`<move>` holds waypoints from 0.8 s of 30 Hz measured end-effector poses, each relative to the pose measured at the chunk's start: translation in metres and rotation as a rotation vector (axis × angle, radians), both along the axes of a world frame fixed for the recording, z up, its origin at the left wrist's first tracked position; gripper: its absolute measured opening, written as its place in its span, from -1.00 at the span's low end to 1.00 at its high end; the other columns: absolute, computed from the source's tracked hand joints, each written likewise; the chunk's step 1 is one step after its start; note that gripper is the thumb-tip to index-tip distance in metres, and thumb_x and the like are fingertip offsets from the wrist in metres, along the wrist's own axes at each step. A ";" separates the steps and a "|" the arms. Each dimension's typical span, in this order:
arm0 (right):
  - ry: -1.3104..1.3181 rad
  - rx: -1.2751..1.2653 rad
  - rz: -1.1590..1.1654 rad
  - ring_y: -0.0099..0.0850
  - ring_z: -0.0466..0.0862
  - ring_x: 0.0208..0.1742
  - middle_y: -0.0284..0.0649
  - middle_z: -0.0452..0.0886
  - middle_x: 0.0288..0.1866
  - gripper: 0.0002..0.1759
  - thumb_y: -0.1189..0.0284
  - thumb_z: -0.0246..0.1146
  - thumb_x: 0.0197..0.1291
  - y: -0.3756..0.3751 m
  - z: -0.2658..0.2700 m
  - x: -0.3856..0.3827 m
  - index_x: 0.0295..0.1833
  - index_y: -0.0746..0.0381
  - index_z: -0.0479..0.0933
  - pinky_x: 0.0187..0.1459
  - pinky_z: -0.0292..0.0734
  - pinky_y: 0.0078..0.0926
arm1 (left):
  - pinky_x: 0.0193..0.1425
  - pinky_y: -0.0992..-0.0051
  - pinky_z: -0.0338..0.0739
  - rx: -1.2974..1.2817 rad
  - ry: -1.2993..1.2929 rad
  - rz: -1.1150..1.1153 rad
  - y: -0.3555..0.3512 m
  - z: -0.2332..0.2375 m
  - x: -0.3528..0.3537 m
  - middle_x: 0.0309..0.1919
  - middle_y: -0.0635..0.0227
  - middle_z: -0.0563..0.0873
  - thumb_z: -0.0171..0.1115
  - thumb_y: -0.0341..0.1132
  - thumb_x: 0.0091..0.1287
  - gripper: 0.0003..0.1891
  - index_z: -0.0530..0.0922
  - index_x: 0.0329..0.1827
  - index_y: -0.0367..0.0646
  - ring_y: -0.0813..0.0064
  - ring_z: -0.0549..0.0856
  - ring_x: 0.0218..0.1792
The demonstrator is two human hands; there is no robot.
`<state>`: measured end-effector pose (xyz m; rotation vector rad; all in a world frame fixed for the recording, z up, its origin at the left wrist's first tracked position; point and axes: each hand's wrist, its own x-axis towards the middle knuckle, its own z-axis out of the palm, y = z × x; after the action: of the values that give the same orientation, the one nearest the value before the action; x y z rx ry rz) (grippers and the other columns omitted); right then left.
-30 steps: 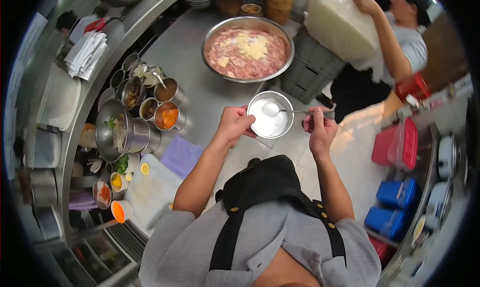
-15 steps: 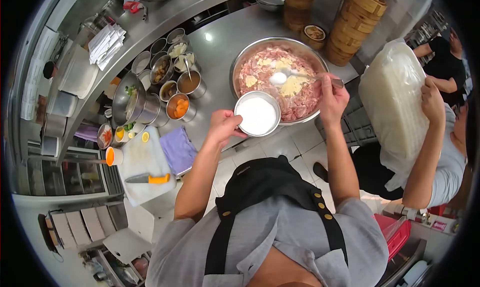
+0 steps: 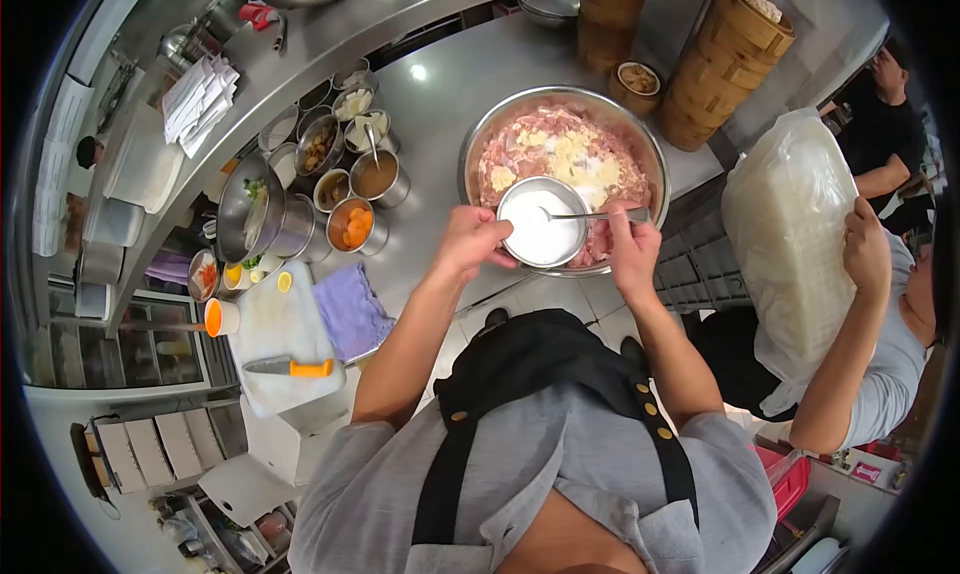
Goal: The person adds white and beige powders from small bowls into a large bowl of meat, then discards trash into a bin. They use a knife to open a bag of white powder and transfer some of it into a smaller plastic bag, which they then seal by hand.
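Note:
A small metal bowl of white powder [image 3: 543, 236] is held at its left rim by my left hand [image 3: 473, 244], over the near edge of a large steel bowl [image 3: 660, 154]. My right hand [image 3: 633, 249] grips the handle of a metal spoon [image 3: 590, 216], whose head is down in the powder. Raw meat [image 3: 510, 144] fills the large bowl, with pale yellow minced bits [image 3: 570, 156] and some white powder on top.
Left of the bowl stand metal pots [image 3: 378, 181], a purple cloth [image 3: 352, 310] and a cutting board [image 3: 300, 324] with a knife [image 3: 290, 367]. Bamboo steamers [image 3: 720, 64] rise behind right. At right, a person holds a large plastic-wrapped bundle [image 3: 795, 244]; another person stands beyond.
The spoon went from above the meat, heaped with powder, into the small bowl. White powder now lies on the meat. The small bowl shifted slightly right.

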<state>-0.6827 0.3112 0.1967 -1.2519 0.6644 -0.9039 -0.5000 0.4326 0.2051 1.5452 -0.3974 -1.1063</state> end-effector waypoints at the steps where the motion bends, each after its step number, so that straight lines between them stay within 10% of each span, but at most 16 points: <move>1: 0.000 -0.004 -0.003 -0.65 0.38 -0.66 -0.32 0.50 -0.55 -0.81 0.42 0.04 0.35 -0.003 -0.002 0.002 -0.26 0.31 0.47 -0.63 0.27 -0.71 | -0.53 0.33 0.69 0.002 -0.012 -0.008 -0.002 -0.001 0.002 -0.58 0.25 0.55 0.16 -0.51 0.05 -0.89 0.48 -0.59 -0.37 0.42 0.60 -0.60; 9: -0.231 0.210 -0.114 -0.63 0.38 -0.63 -0.32 0.48 -0.57 -0.80 0.38 0.02 0.36 -0.037 0.012 0.027 -0.24 0.28 0.46 -0.61 0.23 -0.68 | -0.53 0.33 0.69 0.014 0.023 -0.008 -0.003 -0.008 0.014 -0.58 0.22 0.55 0.16 -0.51 0.06 -0.86 0.44 -0.61 -0.36 0.38 0.61 -0.59; 15: -0.109 -0.717 -0.259 -0.61 0.44 -0.54 -0.27 0.52 -0.46 -0.88 0.55 0.09 0.29 -0.067 0.031 0.035 -0.21 0.39 0.50 -0.50 0.32 -0.69 | -0.52 0.31 0.70 0.052 0.056 -0.029 -0.004 -0.013 0.012 -0.55 0.16 0.58 0.15 -0.51 0.06 -0.88 0.45 -0.58 -0.38 0.34 0.64 -0.56; 23: 0.111 -0.800 -0.066 -0.58 0.47 -0.55 -0.26 0.55 -0.50 -0.86 0.53 0.11 0.28 -0.018 0.006 -0.005 -0.29 0.37 0.52 -0.51 0.37 -0.68 | -0.53 0.31 0.69 0.027 0.060 -0.065 -0.018 -0.005 0.010 -0.56 0.18 0.57 0.15 -0.52 0.07 -0.86 0.44 -0.61 -0.36 0.35 0.64 -0.56; 24: 0.049 -0.491 -0.064 -0.61 0.42 -0.59 -0.30 0.52 -0.52 -0.84 0.48 0.10 0.30 -0.014 -0.006 -0.004 -0.25 0.34 0.51 -0.55 0.32 -0.68 | -0.54 0.31 0.69 0.030 0.042 -0.065 -0.021 -0.005 0.011 -0.57 0.19 0.56 0.15 -0.52 0.06 -0.86 0.43 -0.62 -0.36 0.36 0.63 -0.57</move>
<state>-0.6871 0.2976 0.1903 -1.6991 0.5382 -1.1344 -0.4892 0.4113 0.1998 1.5417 -0.4067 -1.1981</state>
